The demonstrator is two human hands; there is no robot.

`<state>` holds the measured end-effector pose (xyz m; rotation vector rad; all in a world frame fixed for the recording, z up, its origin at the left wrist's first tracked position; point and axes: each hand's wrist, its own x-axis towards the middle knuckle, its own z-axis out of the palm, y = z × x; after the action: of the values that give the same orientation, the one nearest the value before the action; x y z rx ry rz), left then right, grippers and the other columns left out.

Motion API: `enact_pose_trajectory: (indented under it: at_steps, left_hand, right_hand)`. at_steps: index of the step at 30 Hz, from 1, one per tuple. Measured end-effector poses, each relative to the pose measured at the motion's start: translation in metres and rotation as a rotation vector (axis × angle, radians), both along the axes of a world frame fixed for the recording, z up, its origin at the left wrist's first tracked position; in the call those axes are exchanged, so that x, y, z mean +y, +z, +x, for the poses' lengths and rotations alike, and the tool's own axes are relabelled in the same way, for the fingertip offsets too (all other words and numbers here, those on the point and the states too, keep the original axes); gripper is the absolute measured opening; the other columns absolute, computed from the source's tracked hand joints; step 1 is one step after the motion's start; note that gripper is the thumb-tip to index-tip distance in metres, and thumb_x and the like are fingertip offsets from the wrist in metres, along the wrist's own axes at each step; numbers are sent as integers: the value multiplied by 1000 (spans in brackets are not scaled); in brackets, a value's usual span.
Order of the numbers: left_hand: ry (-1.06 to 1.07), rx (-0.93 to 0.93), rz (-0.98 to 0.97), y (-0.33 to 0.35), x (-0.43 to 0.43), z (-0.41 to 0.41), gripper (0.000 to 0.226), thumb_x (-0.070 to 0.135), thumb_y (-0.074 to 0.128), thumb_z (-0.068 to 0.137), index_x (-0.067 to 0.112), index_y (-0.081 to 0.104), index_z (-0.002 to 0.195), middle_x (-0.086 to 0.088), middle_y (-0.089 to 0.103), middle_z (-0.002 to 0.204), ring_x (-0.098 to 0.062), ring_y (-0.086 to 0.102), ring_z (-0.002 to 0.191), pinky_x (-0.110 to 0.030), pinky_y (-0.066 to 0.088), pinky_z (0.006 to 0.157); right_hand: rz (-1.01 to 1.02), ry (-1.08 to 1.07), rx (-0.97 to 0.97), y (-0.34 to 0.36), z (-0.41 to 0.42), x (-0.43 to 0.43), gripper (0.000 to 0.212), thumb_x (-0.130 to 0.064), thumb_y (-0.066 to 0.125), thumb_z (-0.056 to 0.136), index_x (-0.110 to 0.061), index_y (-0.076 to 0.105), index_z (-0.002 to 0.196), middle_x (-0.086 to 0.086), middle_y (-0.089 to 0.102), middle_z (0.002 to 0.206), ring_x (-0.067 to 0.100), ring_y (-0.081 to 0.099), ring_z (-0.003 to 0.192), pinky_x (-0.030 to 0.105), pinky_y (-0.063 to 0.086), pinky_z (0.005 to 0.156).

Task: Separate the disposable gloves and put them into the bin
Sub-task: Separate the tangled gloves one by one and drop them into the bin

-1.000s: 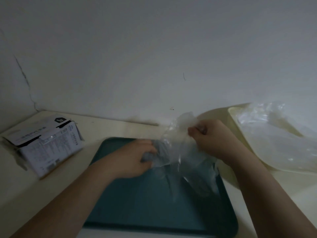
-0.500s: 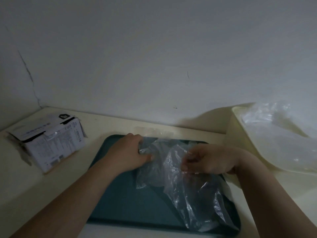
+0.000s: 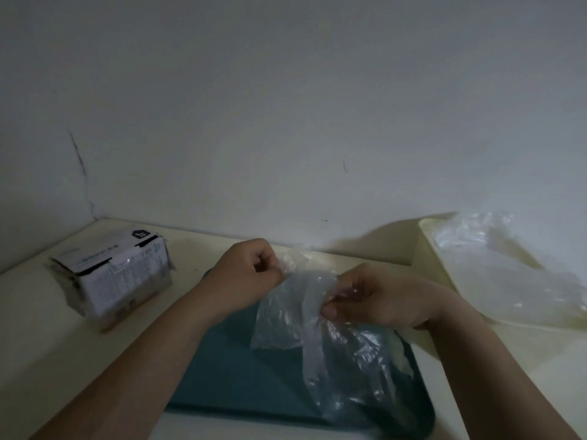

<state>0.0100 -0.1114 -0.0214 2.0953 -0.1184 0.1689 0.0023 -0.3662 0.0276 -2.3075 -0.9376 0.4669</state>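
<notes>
- Left hand (image 3: 251, 274) and right hand (image 3: 374, 300), fingers curled, each pinch the clear gloves (image 3: 286, 315), seemingly peeling layers apart.
- Next: carry one freed glove to the bin (image 3: 427, 249) at 3 o'clock.

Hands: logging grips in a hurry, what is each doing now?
Left hand: closed, pinching the clear gloves at the top.
Right hand: closed, pinching the same gloves.
</notes>
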Motion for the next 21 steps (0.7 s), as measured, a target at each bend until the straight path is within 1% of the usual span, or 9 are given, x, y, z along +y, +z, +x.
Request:
enact_pose_trajectory:
  at_steps: [2,5,8,11,13,15,18,20,21]
  left_hand:
    - [-48,2,-217,14,-8,-10,22,5,76,92,12,58,81,6,74,70,-5,68,65,-17,50,64]
    - [-144,44,-513,40,-14,-27,18,-9,70,91,5,61,98,-14,80,91,-22,75,78,-30,60,69]
    - [-186,85,-562,51,-16,-36,28,0,77,88,10,72,113,-11,79,94,-19,71,76,-26,57,64]
    - [-221,116,-475,60,-20,-41,17,9,81,86,9,80,103,-17,77,93,-22,70,80,-31,55,73]
    - [-264,96,-313,67,-22,-40,10,10,79,90,11,82,100,-12,79,91,-18,71,79,-28,56,73]
    - [-350,104,-210,79,-26,-44,12,14,78,92,14,82,104,-5,81,98,-15,74,87,-26,57,78]
    - [-410,105,-166,91,-30,-46,19,14,84,86,14,83,105,-6,81,103,-22,76,101,-34,61,89]
    - [-394,95,-155,94,-32,-46,21,15,88,82,17,83,103,-12,80,106,-29,74,101,-49,60,95]
    - [-391,92,-153,94,-32,-46,20,17,88,83,18,83,102,-16,78,106,-28,72,94,-51,57,90]
  right_hand:
    - [127,-7,-7,3,-5,2,11,-20,70,99,-20,81,102,-4,77,94,15,73,87,39,59,90]
    - [294,-33,-26,5,-19,5,10,-10,74,95,-11,80,102,4,78,98,22,74,90,40,60,89]
    - [490,-101,71,4,-36,5,14,-1,71,95,-8,79,103,11,76,95,21,69,78,31,58,72]
    - [577,-201,77,12,-54,4,15,-10,63,102,-12,77,107,16,71,87,23,55,61,30,48,54]
    - [510,-234,-99,19,-61,5,14,-23,64,102,-17,77,105,11,71,92,17,64,70,33,55,63]
    - [342,-275,-327,25,-65,8,15,-37,68,98,-27,78,105,-4,66,112,10,64,101,33,55,90]
    - [96,-321,-539,32,-67,15,16,-45,72,93,-38,78,107,-16,43,153,5,30,143,30,27,117]
    - [127,-309,-507,36,-67,18,11,-39,76,91,-33,80,100,-12,56,144,5,46,134,28,37,114]
    - [185,-291,-470,37,-66,18,8,-34,78,90,-28,81,95,-9,68,126,2,60,114,25,48,103]
